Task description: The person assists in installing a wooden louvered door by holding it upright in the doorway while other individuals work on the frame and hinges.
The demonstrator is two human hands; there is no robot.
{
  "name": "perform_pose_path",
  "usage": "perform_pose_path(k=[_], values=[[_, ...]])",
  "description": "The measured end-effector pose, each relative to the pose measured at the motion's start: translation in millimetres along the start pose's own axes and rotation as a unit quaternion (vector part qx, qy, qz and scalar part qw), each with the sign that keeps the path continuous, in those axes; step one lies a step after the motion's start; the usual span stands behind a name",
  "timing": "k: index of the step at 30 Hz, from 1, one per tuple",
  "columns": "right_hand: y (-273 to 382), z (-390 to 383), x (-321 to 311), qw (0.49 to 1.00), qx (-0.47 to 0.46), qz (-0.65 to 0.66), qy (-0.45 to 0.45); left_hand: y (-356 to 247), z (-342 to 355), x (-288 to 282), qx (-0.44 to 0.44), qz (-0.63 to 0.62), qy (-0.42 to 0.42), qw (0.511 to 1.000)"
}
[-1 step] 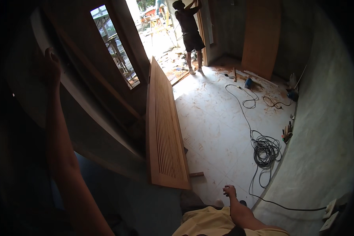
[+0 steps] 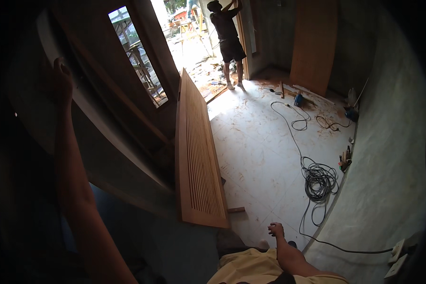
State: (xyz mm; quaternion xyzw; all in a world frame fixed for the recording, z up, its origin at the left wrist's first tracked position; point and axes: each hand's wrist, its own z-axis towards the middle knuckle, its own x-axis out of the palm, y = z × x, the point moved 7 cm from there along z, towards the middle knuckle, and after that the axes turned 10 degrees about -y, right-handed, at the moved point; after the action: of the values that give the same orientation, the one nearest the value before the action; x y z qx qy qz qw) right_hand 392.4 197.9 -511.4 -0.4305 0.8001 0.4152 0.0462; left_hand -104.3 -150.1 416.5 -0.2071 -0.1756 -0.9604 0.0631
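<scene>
My left arm reaches up along the left side, and my left hand (image 2: 62, 80) is raised beside the pale edge of a wall opening (image 2: 87, 111). Shadow hides most of its fingers, so its grip is unclear. Low in front of my body, my right hand (image 2: 276, 230) hangs over the floor with loosely bent fingers, slightly apart, and nothing visible in them. Between the two hands, a brown wooden door panel with slats (image 2: 201, 156) stands on its long edge, leaning toward the left wall. Neither hand touches it.
A coiled black cable (image 2: 319, 183) lies on the pale dusty floor (image 2: 255, 161), running to a socket (image 2: 396, 252). Hand tools (image 2: 345, 160) line the right wall. Farther back are a blue power tool (image 2: 298, 99), a tall wooden board (image 2: 315, 47) and a person (image 2: 228, 35) at the doorway.
</scene>
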Motion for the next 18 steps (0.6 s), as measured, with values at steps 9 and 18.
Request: perform_pose_path(k=[9,18], values=[[-7.8,5.1,-10.5,1.0,0.012,-0.001,-0.014,-12.2,-2.8,-2.5,-0.003,0.005,-0.004,1.0],[-7.0,5.4,-9.4,1.0,0.01,0.0,-0.016,-12.1,-3.4,-2.9,-0.012,0.01,0.006,1.0]])
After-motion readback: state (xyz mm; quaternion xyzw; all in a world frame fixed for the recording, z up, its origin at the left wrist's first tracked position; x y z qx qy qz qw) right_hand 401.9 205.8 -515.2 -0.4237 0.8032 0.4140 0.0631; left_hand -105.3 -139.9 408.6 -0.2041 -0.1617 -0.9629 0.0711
